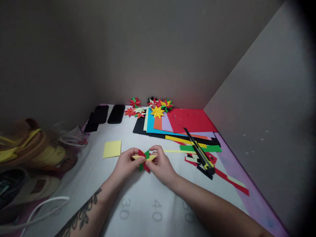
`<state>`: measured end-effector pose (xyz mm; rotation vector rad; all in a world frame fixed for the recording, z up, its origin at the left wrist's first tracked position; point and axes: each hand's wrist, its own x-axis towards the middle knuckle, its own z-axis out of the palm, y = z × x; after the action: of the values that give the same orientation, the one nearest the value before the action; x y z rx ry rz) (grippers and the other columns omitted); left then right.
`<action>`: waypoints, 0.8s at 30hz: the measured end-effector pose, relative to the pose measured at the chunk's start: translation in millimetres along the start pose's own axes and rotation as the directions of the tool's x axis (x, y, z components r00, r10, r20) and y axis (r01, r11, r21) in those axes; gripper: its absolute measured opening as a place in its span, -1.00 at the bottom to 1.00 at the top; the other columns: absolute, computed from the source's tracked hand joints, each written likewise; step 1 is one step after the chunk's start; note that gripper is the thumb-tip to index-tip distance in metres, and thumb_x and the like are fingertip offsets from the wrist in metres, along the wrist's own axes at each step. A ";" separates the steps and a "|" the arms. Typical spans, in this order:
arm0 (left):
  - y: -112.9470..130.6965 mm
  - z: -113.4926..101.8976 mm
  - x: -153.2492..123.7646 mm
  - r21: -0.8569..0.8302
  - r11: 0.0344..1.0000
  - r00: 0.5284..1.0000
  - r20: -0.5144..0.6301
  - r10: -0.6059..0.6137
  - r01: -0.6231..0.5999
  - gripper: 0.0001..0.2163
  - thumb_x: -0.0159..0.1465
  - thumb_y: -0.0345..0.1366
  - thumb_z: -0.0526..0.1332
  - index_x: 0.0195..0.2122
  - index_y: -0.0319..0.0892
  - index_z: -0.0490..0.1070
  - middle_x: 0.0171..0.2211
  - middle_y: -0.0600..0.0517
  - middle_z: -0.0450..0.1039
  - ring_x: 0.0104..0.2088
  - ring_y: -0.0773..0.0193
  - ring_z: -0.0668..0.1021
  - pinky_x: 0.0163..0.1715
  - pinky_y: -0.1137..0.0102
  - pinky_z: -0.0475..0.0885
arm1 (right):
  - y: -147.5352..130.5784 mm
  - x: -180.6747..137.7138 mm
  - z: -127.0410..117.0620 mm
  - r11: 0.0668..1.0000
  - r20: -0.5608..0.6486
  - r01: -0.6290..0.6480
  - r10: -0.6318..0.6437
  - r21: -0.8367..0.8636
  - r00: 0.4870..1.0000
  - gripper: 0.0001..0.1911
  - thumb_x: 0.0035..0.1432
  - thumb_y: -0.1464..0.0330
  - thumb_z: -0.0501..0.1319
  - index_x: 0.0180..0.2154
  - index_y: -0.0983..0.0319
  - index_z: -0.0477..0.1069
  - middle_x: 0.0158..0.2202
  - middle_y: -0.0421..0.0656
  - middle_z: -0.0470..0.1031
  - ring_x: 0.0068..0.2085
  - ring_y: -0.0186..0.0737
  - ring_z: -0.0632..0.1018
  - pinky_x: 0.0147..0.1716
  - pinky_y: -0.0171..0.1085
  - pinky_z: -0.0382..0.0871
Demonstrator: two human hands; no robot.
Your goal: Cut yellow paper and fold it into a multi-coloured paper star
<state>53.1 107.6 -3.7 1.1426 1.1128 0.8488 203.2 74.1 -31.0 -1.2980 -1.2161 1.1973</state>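
Note:
A folded paper star [147,155] with red, green and pale yellow points is held low over the white table cover. My left hand [127,160] pinches it from the left, thumb on the front near the middle. From the right, my right hand [161,164] grips it, thumb also pressed close to the centre. Parts of the star are covered by the fingers. Left of my left hand lies a yellow pad of square paper [112,149]. A thin pale yellow strip [179,151] lies just right of my right hand.
Finished paper stars [157,112] sit at the back on stacked coloured sheets [192,120]. A yellow and black utility knife [201,153] rests among paper scraps [232,181] at right. Two dark phones [116,114] lie back left. Pots [44,151] and a white cable [44,205] occupy the left edge.

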 end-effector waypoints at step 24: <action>-3.7 -1.5 5.8 -0.230 0.973 0.984 -0.168 -0.061 0.021 -0.70 -0.14 -0.17 0.46 -0.46 -0.25 0.48 -0.55 0.03 0.53 -0.55 0.32 0.50 -0.48 0.46 0.35 | 6.8 4.5 -3.9 0.983 0.003 -0.003 0.002 0.182 1.000 -0.75 0.04 0.38 0.18 -0.19 0.15 0.23 -0.56 -0.37 0.33 -0.57 -0.37 0.36 -0.57 -0.40 0.22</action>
<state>53.0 112.5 -8.7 0.8647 1.1443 1.0305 207.6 78.1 -37.7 -1.1626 -1.0798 1.2813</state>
